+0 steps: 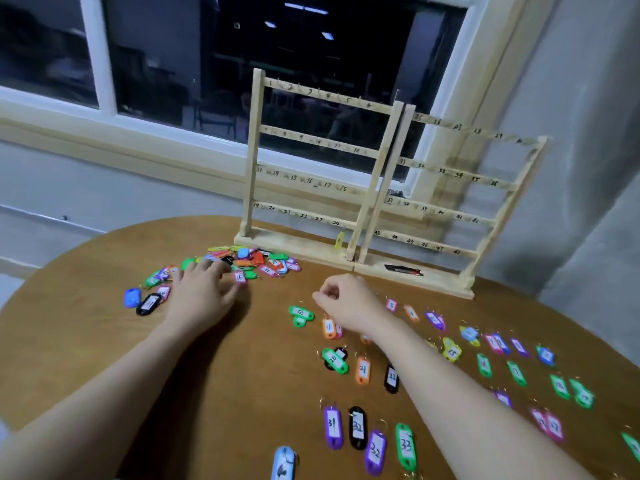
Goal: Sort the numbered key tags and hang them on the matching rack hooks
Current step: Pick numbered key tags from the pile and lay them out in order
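Key tags (242, 261) heaped at centre-left of the bench (242, 358) under the spread left hand (204, 289) could mix with sorted rows if the empty, curled right hand (346, 301) sweeps them.

Both bare forearms reach forward from six o'clock. The left hand (204, 292) lies palm down toward eleven o'clock, fingers straight and spread. The right hand (349, 303), at one o'clock, has fingers curled inward, thumb meeting fingertips.
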Tool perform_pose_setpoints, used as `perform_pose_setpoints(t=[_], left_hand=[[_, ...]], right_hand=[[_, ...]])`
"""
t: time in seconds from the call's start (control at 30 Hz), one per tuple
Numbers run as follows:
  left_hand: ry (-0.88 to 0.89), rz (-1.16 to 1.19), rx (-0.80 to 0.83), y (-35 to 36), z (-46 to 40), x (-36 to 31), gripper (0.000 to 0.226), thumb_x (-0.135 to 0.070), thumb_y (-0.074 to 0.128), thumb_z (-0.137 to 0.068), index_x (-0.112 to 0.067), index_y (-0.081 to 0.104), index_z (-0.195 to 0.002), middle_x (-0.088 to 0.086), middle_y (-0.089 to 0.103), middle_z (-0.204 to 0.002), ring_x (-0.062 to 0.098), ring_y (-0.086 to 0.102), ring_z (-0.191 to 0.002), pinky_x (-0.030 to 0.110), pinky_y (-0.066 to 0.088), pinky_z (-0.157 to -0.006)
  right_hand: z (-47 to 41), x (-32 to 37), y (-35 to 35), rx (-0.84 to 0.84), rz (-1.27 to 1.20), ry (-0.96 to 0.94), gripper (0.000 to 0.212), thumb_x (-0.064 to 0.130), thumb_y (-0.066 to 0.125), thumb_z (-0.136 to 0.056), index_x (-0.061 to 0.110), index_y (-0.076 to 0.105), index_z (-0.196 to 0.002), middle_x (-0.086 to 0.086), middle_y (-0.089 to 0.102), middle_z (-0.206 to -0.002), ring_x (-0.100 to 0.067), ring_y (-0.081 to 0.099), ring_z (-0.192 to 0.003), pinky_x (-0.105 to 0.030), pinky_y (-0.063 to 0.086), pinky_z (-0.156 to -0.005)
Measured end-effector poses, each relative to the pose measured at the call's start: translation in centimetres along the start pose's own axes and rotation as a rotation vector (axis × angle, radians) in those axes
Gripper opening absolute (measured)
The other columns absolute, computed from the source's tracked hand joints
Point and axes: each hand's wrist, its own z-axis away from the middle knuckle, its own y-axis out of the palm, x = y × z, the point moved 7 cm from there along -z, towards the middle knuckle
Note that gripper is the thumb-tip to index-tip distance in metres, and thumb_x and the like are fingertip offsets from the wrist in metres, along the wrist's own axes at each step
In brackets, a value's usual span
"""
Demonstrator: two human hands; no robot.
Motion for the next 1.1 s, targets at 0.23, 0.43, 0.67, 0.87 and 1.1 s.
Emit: perform_pose_setpoints(t=[0.23,0.43,0.67,0.87,1.1], left_hand=[[0.071,-0.048,0.081,2.3,-3.0,-0.7,0.062,-0.078,0.056,-0.078,-0.029,0.061,-0.116,-0.001,0.056,-0.122,0.022,0.047,-0.119,0.044,0.034,-0.103],[-0.024,0.036,0.094,3.6,-3.7,0.8,0.059,-0.075,0.050,-0.084,-0.025,0.055,-0.117,-0.002,0.061,-0.121,0.025,0.045,-0.119,0.045,0.031,-0.104],[-0.022,0.084,0.109,4.2,-4.2,1.0,0.038,-0.061,0.058,-0.088,-0.031,0.061,-0.111,-0.005,0.062,-0.114,0.024,0.043,-0.117,0.044,0.028,-0.099],[-0.052,0.280,0.018,3.1,-4.4,1.1,0.006,-0.035,0.059,-0.095,-0.031,0.062,-0.097,-0.009,0.066,-0.087,0.021,0.053,-0.100,0.042,0.028,-0.094],[-0.098,0.694,0.011,2.5,-4.5,0.6,0.016,-0.017,0.067,-0.089,-0.024,0.068,-0.075,-0.010,0.069,-0.071,0.007,0.063,-0.073,0.029,0.049,-0.072]], right_hand=[[-5.1,2.1,3.3,0.057,0.039,-0.065,0.014,0.030,0.062,-0.095,0.023,0.073,-0.090,0.007,0.067,-0.094,-0.013,0.063,-0.088,-0.035,0.055,-0.082],[-8.9,3.0,6.7,0.028,0.090,-0.093,0.012,0.035,0.062,-0.096,0.030,0.070,-0.101,0.006,0.063,-0.102,-0.014,0.060,-0.094,-0.044,0.056,-0.085],[-13.3,4.2,8.0,-0.039,0.184,-0.047,0.023,0.042,0.068,-0.094,0.023,0.075,-0.105,-0.002,0.068,-0.107,-0.024,0.061,-0.101,-0.038,0.052,-0.089],[-14.1,3.9,8.7,0.024,0.144,0.028,0.026,0.035,0.074,-0.092,0.011,0.074,-0.085,-0.006,0.070,-0.087,-0.025,0.063,-0.089,-0.036,0.054,-0.079],[-12.5,3.2,7.9,0.109,0.077,0.010,0.032,0.038,0.080,-0.085,0.012,0.074,-0.103,0.000,0.061,-0.098,-0.016,0.055,-0.095,-0.030,0.043,-0.078]])
